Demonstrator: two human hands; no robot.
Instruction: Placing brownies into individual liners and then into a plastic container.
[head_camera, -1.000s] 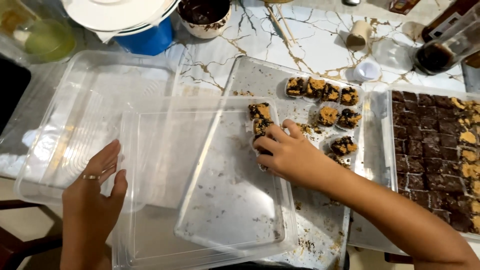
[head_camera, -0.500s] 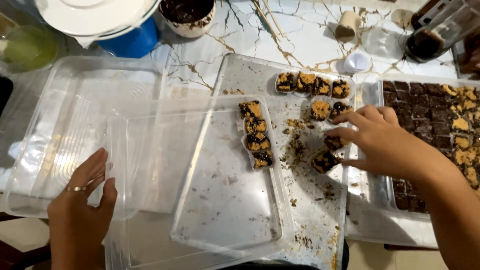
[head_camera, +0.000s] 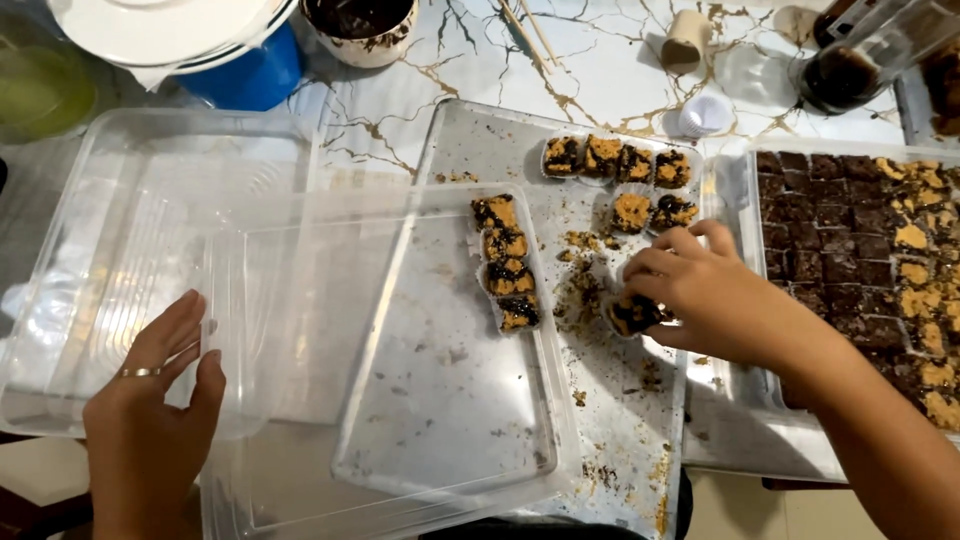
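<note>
Clear plastic box (head_camera: 400, 400) holds four brownie cups (head_camera: 505, 262).

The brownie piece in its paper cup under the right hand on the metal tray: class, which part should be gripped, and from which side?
Probably the cup's sides, from above. The brownie piece sits low and flat on the metal tray, among crumbs, with a soft topping. The right hand comes down over it, fingertips at its edge, so a light pinch across opposite sides seems best, not pressing the top.

A clear plastic box (head_camera: 400, 400) lies open at centre, four cupped brownie pieces (head_camera: 505, 262) lined along its right wall. Its clear lid (head_camera: 120, 260) lies left, partly beneath.
</note>
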